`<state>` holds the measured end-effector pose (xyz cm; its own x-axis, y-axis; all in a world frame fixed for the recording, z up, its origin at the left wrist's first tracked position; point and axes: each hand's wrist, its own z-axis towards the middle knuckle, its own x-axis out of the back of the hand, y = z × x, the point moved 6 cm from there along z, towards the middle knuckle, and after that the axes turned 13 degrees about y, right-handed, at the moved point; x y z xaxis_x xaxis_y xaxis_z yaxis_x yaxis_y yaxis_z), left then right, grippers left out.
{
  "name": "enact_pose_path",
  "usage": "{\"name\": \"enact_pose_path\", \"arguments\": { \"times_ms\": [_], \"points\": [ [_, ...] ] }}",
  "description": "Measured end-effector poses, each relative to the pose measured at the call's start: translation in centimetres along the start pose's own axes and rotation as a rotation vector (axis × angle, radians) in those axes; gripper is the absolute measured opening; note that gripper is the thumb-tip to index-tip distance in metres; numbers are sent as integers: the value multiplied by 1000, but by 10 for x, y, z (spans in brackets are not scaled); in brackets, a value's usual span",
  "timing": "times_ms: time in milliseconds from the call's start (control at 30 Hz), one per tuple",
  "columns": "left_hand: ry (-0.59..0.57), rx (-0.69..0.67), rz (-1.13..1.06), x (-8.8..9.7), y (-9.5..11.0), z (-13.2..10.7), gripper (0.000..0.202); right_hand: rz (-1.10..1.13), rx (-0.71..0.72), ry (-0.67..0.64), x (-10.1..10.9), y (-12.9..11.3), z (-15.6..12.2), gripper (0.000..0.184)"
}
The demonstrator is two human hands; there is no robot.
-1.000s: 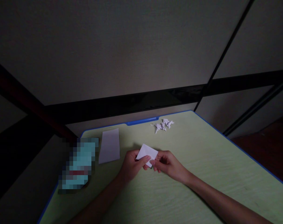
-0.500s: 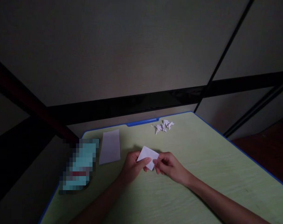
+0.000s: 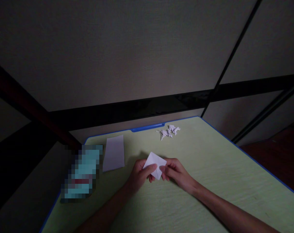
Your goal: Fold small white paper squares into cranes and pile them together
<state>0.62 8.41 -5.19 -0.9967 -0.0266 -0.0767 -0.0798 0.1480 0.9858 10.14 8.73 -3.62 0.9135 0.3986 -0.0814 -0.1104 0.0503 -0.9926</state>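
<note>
Between my two hands is a small folded white paper (image 3: 152,159), diamond-shaped, with a crease running down its middle. My left hand (image 3: 140,171) grips its left side, thumb lying across the front and fingers behind. On the right edge, my right hand (image 3: 174,169) pinches the paper, its thumb on the front face near the centre. Fingertips of both hands show beneath the lower corner; the rest of the fingers are hidden behind the paper. Farther back on the table lie folded white paper figures (image 3: 166,133), close together.
A white sheet or stack of paper (image 3: 114,153) lies at the left of the pale green table (image 3: 222,168), which has a blue edge. Beside it is a pixelated teal object (image 3: 82,171). A blue handle-like strip (image 3: 148,127) sits at the far edge, before a cabinet-like panel (image 3: 137,58).
The folded paper has turned slightly and shifted a little to the right, and its centre crease shows more plainly. My right thumb lies flatter against it. Other things stay put.
</note>
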Motion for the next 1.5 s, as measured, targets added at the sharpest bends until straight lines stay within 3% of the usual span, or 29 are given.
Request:
{"name": "enact_pose_path", "arguments": {
  "times_ms": [167,367,533,733,933,1333,1500],
  "points": [
    [20,10,25,-1,1,-2,22,30,10,-89,-6,-2,-1,21],
    [-37,16,77,-4,5,-6,24,18,-8,-110,-4,1,-1,19],
    [-2,16,37,3,-1,-6,22,32,-31,-135,-5,0,-4,18],
    [-165,-78,-26,-1,-4,-3,27,42,-21,-118,-5,-1,-3,17],
    [-62,-6,53,-4,-2,-2,35,33,-26,-128,-6,0,-2,19],
    [-79,-82,151,-7,7,-10,33,-23,-37,-107,-5,1,-6,23],
    [66,-145,215,-1,9,-9,29,-1,-79,-37,-3,1,-3,28]
  ]
}}
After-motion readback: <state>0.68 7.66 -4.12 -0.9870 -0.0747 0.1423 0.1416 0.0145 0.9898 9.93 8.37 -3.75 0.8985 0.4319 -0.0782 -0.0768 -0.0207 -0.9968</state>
